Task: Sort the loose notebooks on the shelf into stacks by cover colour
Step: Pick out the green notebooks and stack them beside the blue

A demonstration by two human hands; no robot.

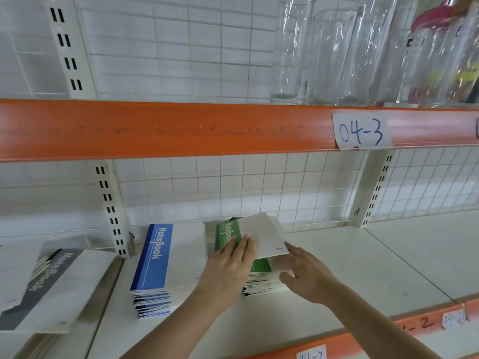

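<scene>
A stack of green-spined notebooks (pixel 260 265) lies on the white shelf (pixel 337 268), its top notebook (pixel 261 233) skewed out of line with the pile. My left hand (pixel 228 268) rests flat on that stack, fingertips on the top cover. My right hand (pixel 308 273) touches the stack's right edge with straight fingers, thumb against the side. To the left stands a neat stack of blue-spined notebooks (pixel 160 265). Further left, past the upright, lie grey-spined notebooks (pixel 49 283), loosely piled.
A slotted white upright (pixel 114 211) separates the grey pile from the blue stack. An orange beam (pixel 166 129) with the label 04-3 (pixel 361 132) runs overhead; glass jars (pixel 337 53) stand on the upper shelf. A wire grid backs the shelf.
</scene>
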